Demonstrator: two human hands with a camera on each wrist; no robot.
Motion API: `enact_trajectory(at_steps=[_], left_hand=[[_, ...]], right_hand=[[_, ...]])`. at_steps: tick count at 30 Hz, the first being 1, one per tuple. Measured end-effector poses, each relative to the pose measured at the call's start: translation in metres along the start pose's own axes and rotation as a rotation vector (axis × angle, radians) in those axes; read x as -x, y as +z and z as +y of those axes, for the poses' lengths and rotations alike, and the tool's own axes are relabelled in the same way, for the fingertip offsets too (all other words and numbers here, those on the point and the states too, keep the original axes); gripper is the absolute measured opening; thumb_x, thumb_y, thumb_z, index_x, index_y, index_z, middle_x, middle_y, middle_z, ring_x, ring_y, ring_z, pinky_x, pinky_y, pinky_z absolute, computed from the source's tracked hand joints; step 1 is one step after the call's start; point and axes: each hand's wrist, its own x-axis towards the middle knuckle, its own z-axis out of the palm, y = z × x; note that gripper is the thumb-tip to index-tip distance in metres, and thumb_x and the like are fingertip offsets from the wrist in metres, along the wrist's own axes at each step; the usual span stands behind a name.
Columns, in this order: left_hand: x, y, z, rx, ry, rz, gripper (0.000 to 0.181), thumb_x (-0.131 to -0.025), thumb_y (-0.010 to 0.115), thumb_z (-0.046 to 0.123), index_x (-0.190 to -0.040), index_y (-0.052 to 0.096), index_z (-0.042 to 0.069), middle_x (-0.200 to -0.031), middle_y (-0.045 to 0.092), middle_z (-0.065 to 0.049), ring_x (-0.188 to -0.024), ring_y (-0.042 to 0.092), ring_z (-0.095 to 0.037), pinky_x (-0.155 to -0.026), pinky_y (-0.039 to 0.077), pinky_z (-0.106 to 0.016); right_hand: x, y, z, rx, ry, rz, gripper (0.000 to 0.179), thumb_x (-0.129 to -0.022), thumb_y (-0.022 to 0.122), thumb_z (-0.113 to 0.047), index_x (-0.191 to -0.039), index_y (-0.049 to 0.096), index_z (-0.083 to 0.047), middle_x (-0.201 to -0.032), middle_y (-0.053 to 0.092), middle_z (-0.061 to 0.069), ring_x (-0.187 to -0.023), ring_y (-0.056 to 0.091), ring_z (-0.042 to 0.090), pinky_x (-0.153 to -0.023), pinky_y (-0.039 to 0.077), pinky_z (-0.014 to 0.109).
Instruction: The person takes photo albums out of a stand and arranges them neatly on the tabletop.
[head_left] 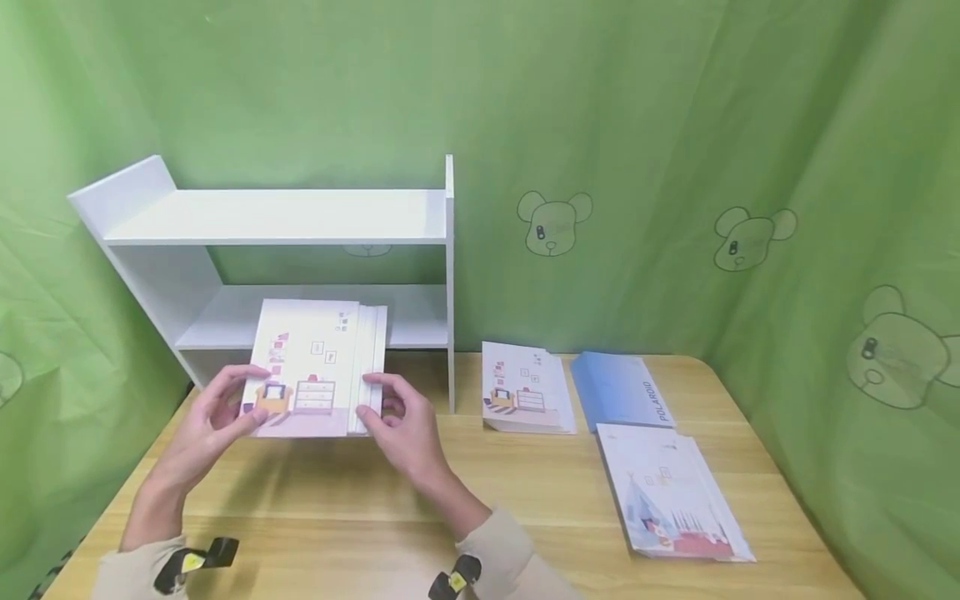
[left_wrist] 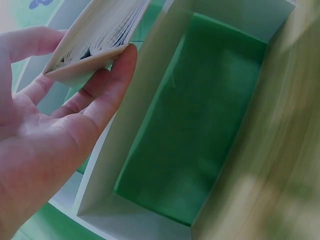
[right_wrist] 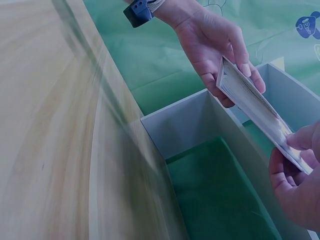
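Observation:
In the head view, both hands hold a white photo album (head_left: 311,350) up in front of the shelf, its cover showing an armchair and a drawer chest. My left hand (head_left: 198,429) pinches its left edge, thumb on the cover. On the other side my right hand (head_left: 412,429) grips the right edge, where page edges fan out. The left wrist view shows the album's loose leaves (left_wrist: 107,37) between its covers, with fingers under it. From the right wrist, the album (right_wrist: 250,102) appears tilted, a hand at each end.
A white two-tier shelf (head_left: 277,217) stands at the back left of the wooden table (head_left: 510,500). To its right lie a similar white album (head_left: 525,379), a blue album (head_left: 618,387) marked POLAROID, and another album (head_left: 667,492) with a tent picture. A green curtain (head_left: 637,108) hangs behind.

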Motion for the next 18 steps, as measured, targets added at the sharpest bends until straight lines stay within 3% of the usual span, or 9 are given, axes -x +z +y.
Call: enact_trajectory(at_steps=[10, 18], left_hand=[[-0.004, 0.005, 0.002, 0.033, -0.024, -0.051, 0.052, -0.085, 0.056, -0.014, -0.133, 0.037, -0.002, -0.13, 0.04, -0.021, -0.097, 0.062, -0.03, -0.077, 0.057, -0.041], [-0.006, 0.012, 0.005, 0.039, -0.018, -0.076, 0.052, -0.085, 0.057, -0.013, -0.132, 0.037, -0.002, -0.13, 0.039, -0.021, -0.099, 0.061, -0.03, -0.078, 0.057, -0.039]], right_hand=[[0.006, -0.011, -0.004, -0.014, -0.024, -0.003, 0.039, -0.083, 0.07, -0.003, -0.118, 0.062, -0.016, -0.107, 0.063, 0.0, -0.087, 0.064, 0.018, -0.068, 0.059, 0.032], [0.009, -0.02, -0.005, -0.008, -0.041, 0.001, 0.039, -0.082, 0.071, -0.003, -0.118, 0.062, -0.015, -0.108, 0.063, 0.0, -0.087, 0.064, 0.017, -0.067, 0.059, 0.032]])
